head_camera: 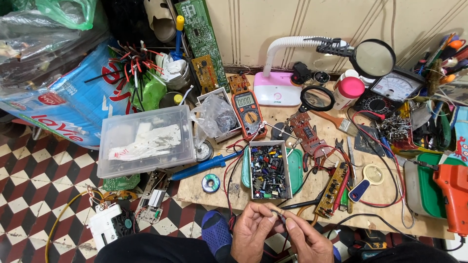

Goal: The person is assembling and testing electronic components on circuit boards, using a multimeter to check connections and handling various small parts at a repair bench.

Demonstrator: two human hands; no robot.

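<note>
At the bottom of the view, the left hand [252,233] and the right hand [304,241] are meeting just over the near edge of the counter [214,197]. The fingers of both hands are pinching together on a small component [278,211] with thin dark leads trailing down between the palms; what kind of part it is cannot be told. A blue sock [216,233] is showing just left of the left hand, over the checkered floor [34,180].

Just beyond the fingers, an open box of mixed electronic parts [269,170] is sitting on the counter, resting on a green tray [294,168]. To its left a small solder spool [210,183] and a blue desoldering pump [207,165] are lying near the counter's edge. To its right a yellow-brown circuit board [332,189] is lying beside a small blue-handled magnifier [366,181].

Farther back, an orange multimeter [247,113] is lying face up, with a clear plastic storage bin [145,140] standing to its left. A round magnifying lens [317,98] is hanging over a red circuit board [306,131]. At the far edge, a pink-based lamp [277,90] with a white gooseneck is standing against the wall, next to an analog meter [390,90]. An orange power tool [453,195] is lying at the far right.
</note>
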